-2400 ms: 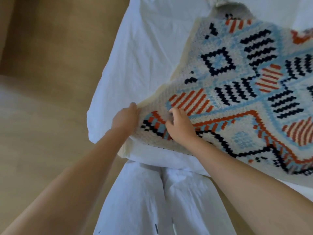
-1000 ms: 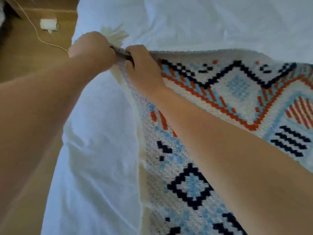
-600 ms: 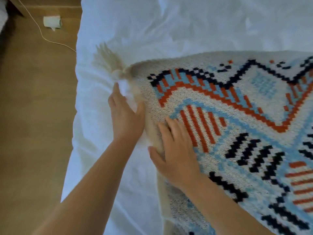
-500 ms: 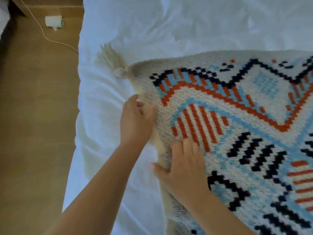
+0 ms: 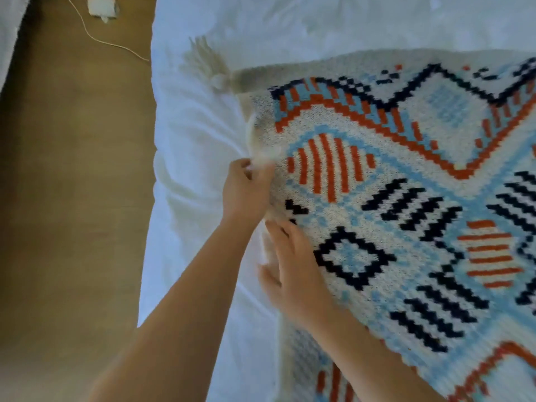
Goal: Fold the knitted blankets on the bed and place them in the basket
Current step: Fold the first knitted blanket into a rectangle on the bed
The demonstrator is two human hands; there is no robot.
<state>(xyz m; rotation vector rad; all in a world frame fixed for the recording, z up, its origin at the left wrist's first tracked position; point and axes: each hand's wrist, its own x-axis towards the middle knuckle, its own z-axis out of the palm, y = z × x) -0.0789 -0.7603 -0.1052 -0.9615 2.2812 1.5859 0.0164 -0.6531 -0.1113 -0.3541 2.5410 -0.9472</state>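
Seen from a head-worn camera: a person's left hand (image 5: pixel 246 190) and right hand (image 5: pixel 293 274), both bare, forearms uncovered down to the near edge of view; the right hand is motion-blurred.

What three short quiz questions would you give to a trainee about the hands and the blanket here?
1. True or false: the blanket already lies in a basket.
2. What does the left hand do? A: pinches the blanket's edge. B: lies flat on it. C: hangs free.
3. Fill in: the tassel sits at the blanket's far ___ corner.
Key: 1 false; 2 A; 3 left.
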